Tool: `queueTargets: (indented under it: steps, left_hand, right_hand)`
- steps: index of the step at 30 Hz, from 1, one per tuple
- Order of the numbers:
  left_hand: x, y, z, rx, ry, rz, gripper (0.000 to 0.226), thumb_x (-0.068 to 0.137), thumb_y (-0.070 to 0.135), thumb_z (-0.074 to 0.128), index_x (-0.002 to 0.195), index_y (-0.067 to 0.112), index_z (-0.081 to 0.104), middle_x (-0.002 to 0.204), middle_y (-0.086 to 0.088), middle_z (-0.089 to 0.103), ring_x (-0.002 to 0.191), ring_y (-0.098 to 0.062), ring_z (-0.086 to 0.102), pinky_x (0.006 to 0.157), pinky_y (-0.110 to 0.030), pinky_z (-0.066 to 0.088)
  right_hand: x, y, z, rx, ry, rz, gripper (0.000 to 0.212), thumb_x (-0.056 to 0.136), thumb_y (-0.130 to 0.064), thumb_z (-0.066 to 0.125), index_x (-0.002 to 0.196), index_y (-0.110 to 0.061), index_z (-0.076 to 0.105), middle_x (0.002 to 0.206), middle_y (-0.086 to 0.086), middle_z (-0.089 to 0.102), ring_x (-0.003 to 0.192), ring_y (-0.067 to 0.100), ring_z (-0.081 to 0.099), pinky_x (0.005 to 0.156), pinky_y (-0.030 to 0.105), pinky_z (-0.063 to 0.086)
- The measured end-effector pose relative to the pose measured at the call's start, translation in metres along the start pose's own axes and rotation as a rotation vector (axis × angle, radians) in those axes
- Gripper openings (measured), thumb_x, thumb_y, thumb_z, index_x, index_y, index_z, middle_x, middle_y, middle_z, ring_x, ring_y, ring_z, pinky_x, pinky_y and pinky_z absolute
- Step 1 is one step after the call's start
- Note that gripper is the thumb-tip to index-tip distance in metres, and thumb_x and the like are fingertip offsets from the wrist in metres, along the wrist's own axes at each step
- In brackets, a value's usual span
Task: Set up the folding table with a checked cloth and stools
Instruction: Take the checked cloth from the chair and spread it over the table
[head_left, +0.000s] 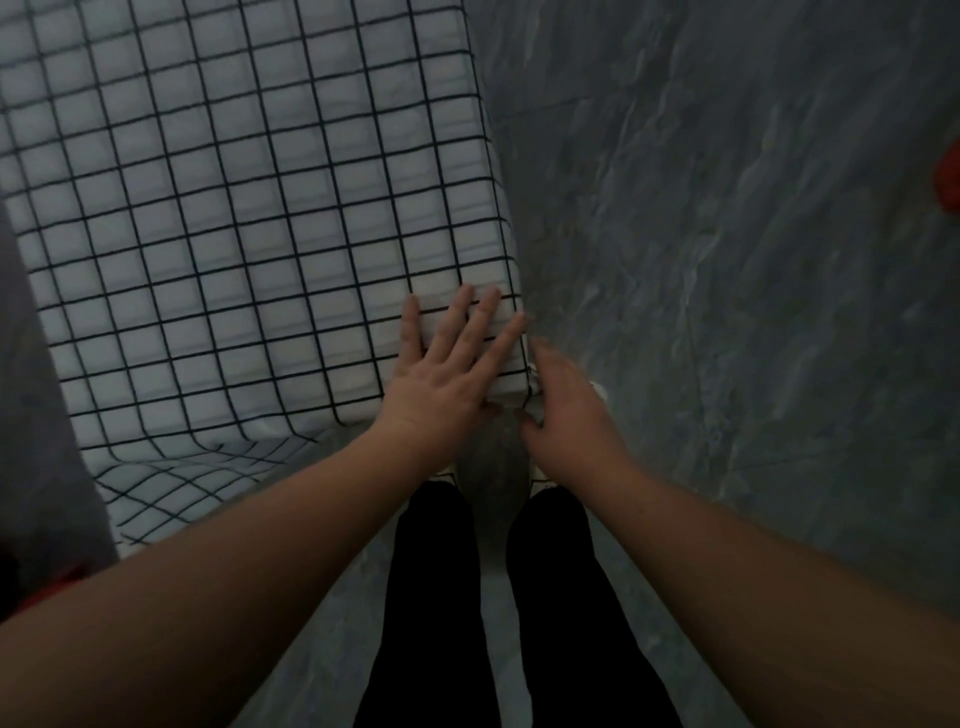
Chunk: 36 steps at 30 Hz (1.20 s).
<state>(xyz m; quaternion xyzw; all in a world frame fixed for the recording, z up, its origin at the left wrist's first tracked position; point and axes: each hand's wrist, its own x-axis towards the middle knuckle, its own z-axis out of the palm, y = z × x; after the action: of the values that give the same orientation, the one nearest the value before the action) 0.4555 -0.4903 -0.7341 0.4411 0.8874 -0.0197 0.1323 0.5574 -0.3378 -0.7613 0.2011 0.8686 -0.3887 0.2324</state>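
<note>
Head view, and we're looking straight down: the checked cloth (234, 234) fills the frame from 8 round to 12 o'clock, draped over the bench, with its near corner just below centre. Our left hand (441, 379) lies flat on that corner, fingers (485, 312) straight and spread, pressing the fabric down and gripping nothing. Our right hand (571, 421) sits just off the corner at 4 o'clock of the left one. It is smeared by motion, so we cannot tell whether it pinches the hanging edge or is merely beside it.

What could go wrong? The overhang at 7 o'clock looks rumpled and long, while the edge toward 1 o'clock seems to fall short. If that's right, a tug at this corner could drag the whole cloth askew, or slide it off the far side. Only one palm anchors it, so a hard pull may wrinkle the grid lines rather than square them.

Now the blind spots. The bench itself is entirely under fabric, so legs and latches are unseen. The far edge is cut off at 12 o'clock. No stool is clearly visible. A red shape (949, 179) at the 3 o'clock border is too clipped to name, and so is a red patch at 8 o'clock. The grey marbled floor (727, 260) is dim, and black trousers (436, 597) hide most of our feet.
</note>
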Motion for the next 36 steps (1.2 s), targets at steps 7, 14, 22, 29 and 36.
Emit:
queueTargets:
  steps: [7,14,22,29,36]
  left_hand:
    - [-0.020,-0.010,-0.008,-0.021,-0.093,-0.210,0.098,0.088,0.059,0.052,0.159,0.013,0.001,0.164,-0.011,-0.011,0.152,-0.033,-0.008,0.120,-0.061,-0.001]
    - [-0.022,-0.014,0.011,-0.035,-0.138,-0.221,0.106,0.086,0.056,0.059,0.157,0.015,-0.009,0.163,-0.010,-0.016,0.151,-0.032,-0.016,0.118,-0.062,-0.006]
    - [-0.021,-0.014,0.011,-0.024,-0.129,-0.221,0.103,0.087,0.054,0.056,0.158,0.013,-0.007,0.165,-0.013,-0.008,0.151,-0.035,-0.012,0.117,-0.066,-0.002]
    - [-0.020,-0.013,0.001,-0.058,-0.162,-0.241,0.106,0.084,0.055,0.062,0.159,0.014,-0.001,0.166,-0.013,-0.005,0.152,-0.034,-0.010,0.117,-0.066,0.001]
    - [-0.014,-0.005,-0.026,-0.094,-0.257,-0.306,0.098,0.091,0.048,0.053,0.156,0.019,-0.014,0.165,-0.008,-0.017,0.149,-0.030,-0.023,0.115,-0.067,-0.008]
  right_hand:
    - [0.014,-0.027,-0.006,0.200,0.013,-0.009,0.068,0.083,-0.025,0.060,0.146,-0.028,0.038,0.136,-0.003,0.056,0.126,0.012,0.051,0.103,0.034,0.045]
    - [0.009,0.014,0.005,0.095,-0.170,0.197,0.065,0.084,-0.042,0.052,0.148,-0.035,0.042,0.145,0.001,0.053,0.132,0.021,0.050,0.109,0.030,0.038]
    - [-0.002,0.043,0.016,0.129,-0.203,0.311,0.043,0.096,-0.005,0.050,0.135,-0.020,0.060,0.129,0.012,0.065,0.119,0.029,0.059,0.088,0.018,0.034]
    - [-0.011,0.042,0.010,0.018,-0.272,0.368,0.047,0.086,-0.023,0.063,0.130,-0.010,0.054,0.122,0.018,0.061,0.115,0.035,0.057,0.088,0.029,0.041]
    - [-0.017,-0.030,-0.027,-0.157,0.011,0.015,0.080,0.081,-0.014,0.058,0.154,-0.008,0.025,0.159,0.016,0.027,0.147,0.033,0.022,0.122,0.044,0.017]
